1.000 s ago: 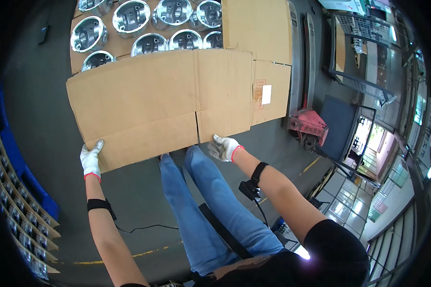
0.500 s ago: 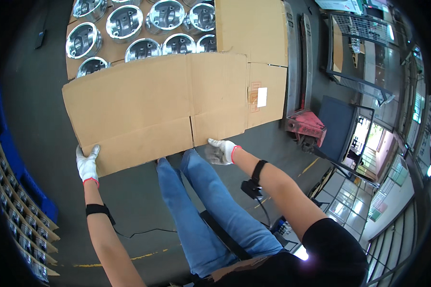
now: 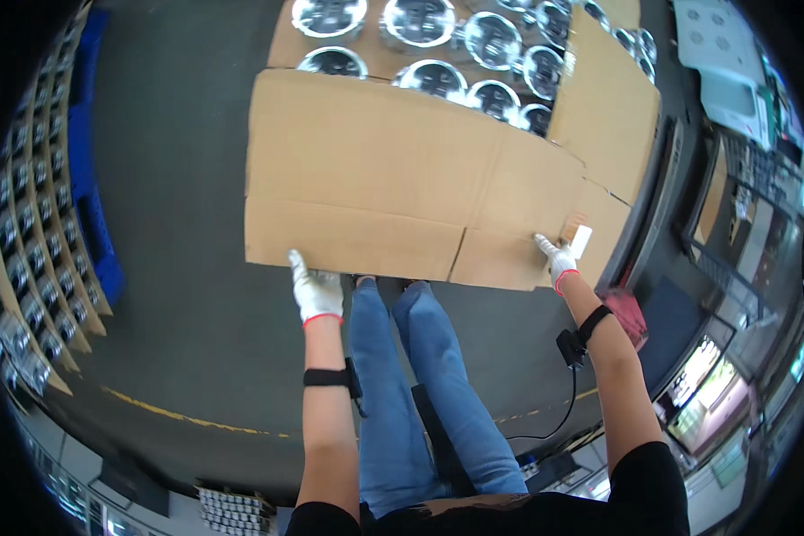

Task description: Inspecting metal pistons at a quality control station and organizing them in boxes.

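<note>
Your left hand (image 3: 316,293) and right hand (image 3: 558,259) meet the cardboard (image 3: 366,152) at its near edge, whether gripping I can't tell; uneven pulling could lengthen its slit (image 3: 457,255).

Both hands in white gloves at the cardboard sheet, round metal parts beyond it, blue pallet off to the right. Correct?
One error: the blue pallet is off to the left in the head view, not the right. The rest stands: white-gloved left hand and right hand at the cardboard sheet, round metal parts beyond it.
</note>
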Demonstrator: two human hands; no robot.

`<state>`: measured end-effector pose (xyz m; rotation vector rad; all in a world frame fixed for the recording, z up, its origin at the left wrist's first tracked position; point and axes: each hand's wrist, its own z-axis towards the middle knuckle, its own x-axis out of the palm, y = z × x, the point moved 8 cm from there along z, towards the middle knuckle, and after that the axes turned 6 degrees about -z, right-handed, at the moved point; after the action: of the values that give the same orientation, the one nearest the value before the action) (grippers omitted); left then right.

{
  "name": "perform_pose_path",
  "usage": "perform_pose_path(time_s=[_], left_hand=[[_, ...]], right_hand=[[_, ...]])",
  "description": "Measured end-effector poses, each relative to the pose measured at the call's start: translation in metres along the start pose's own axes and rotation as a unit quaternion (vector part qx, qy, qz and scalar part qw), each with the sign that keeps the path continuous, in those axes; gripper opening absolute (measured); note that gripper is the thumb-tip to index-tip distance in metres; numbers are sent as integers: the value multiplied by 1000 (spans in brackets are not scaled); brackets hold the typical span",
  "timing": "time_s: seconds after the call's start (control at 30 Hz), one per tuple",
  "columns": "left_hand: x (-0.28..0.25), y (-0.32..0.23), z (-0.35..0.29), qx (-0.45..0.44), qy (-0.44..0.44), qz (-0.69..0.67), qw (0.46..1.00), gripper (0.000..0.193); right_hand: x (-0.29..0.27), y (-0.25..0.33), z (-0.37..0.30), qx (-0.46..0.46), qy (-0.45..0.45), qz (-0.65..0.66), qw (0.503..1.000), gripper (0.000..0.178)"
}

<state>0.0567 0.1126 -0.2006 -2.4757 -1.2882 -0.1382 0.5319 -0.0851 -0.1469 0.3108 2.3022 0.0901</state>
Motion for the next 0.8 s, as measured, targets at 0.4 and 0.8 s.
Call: perform_pose_path(time_s=[0.4, 0.8], left_hand=[[-6, 15, 29, 10, -18, -54, 998, 60], [3, 35, 23, -35, -32, -107, 993, 54]], right_hand=[[1, -2, 44, -20, -32, -186, 982, 87], [-21, 12, 49, -56, -104, -262, 958, 79]])
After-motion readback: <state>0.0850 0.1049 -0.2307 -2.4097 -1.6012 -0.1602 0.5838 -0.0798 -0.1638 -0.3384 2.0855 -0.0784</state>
